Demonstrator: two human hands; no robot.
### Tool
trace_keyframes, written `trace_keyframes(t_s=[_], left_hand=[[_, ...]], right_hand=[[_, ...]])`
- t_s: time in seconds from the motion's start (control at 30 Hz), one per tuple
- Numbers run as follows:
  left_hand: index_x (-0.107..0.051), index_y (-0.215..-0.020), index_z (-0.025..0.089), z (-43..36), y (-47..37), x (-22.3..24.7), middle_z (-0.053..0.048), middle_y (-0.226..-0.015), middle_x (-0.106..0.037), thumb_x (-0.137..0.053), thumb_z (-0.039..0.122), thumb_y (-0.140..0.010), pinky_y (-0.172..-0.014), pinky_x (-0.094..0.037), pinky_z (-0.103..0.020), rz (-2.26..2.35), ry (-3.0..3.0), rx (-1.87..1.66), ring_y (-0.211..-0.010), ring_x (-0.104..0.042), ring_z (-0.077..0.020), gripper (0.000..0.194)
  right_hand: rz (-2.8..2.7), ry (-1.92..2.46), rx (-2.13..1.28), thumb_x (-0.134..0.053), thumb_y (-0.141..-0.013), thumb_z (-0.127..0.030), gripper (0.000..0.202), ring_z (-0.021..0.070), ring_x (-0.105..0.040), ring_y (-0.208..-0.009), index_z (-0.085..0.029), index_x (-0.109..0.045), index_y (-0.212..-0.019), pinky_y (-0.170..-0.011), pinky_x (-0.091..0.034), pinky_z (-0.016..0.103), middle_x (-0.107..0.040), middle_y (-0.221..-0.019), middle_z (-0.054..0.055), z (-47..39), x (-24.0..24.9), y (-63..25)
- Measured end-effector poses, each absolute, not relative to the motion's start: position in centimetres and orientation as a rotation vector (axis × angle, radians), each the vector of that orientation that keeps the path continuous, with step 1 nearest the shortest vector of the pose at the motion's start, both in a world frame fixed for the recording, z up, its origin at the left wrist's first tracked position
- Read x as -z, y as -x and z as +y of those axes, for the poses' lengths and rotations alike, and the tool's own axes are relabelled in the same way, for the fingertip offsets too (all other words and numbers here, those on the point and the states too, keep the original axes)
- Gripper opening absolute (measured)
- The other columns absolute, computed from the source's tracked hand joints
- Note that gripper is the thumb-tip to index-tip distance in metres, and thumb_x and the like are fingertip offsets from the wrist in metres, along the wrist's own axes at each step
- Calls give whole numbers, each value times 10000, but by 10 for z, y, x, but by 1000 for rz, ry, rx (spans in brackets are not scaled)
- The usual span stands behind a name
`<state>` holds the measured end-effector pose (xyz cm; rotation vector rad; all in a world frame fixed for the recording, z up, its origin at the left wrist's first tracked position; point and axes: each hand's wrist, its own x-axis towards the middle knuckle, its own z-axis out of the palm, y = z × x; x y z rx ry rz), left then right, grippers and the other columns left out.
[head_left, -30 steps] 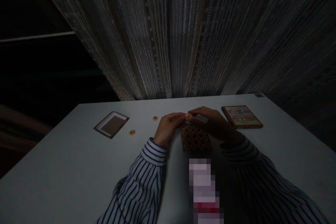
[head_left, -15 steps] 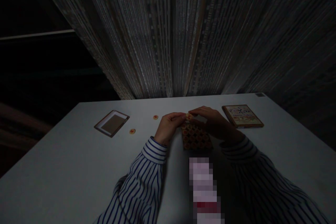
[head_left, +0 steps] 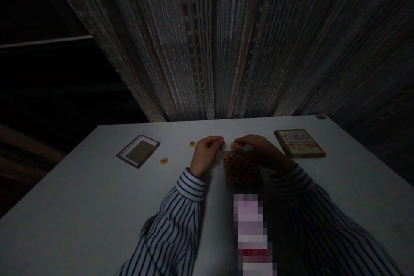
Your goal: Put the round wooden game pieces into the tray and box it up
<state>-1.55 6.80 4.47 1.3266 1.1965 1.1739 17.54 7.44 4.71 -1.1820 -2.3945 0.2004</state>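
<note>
My right hand (head_left: 258,148) is closed, its thumb and fingers pinching a round Chinese chess piece (head_left: 234,145) with a red mark. That piece is just above the far edge of a square box (head_left: 226,174) filled with rows of similar discs. My left hand (head_left: 207,151) is beside the box's far left corner with its fingers curled together; whatever lies inside them, if anything, is hidden. Two loose pieces lie on the table to the left: one chess piece (head_left: 192,144) near my left hand, another chess piece (head_left: 164,161) farther left.
An open, shallow box lid (head_left: 124,161) lies at the left of the white table (head_left: 80,198). To the right is a flat box with a printed cover (head_left: 300,142). A string curtain (head_left: 213,51) hangs behind the table's far edge. The scene is dim.
My left hand has come off the chess piece and drawn slightly left, its fingers curling. The piece now stays in my right hand alone.
</note>
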Motion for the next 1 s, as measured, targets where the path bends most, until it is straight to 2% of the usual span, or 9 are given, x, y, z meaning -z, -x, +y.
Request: trace_keyframes(t_s=[0.27,0.43,0.8,1.0], left_hand=[[-666,-919,122,72,16,-28,-103,-853,-686,-558,203,-753,-742,-460,-298,1473,-1765,-998,-777,-614,-186,213],[-650,-963,112,71,14,-22,-128,-936,-677,-538,197,-769,-799,-450,-321,1534,-1862,-886,-859,-612,-203,239],[-646,-980,129,74,12,-10,-111,-928,-679,-551,206,-770,-786,-444,-308,1581,-1913,-765,-854,-611,-195,243],[-648,-979,130,74,10,-7,-112,-931,-677,-548,192,-766,-796,-445,-309,1590,-1914,-764,-864,-609,-195,243]], right_hand=[[-2479,1256,-172,-522,-814,-344,293,199,-609,-824,-159,-639,-1010,-724,-433,305,-685,-908,86,77,-41,-178],[-2569,1305,-130,-490,-828,-318,269,208,-601,-844,-165,-650,-981,-729,-429,316,-680,-920,91,79,-38,-178],[-2718,1374,-65,-463,-836,-288,280,216,-598,-849,-175,-638,-1023,-681,-405,309,-675,-936,93,84,-26,-178],[-2768,1371,-40,-451,-843,-277,258,206,-587,-824,-186,-650,-980,-654,-383,299,-664,-912,89,83,-26,-178]])
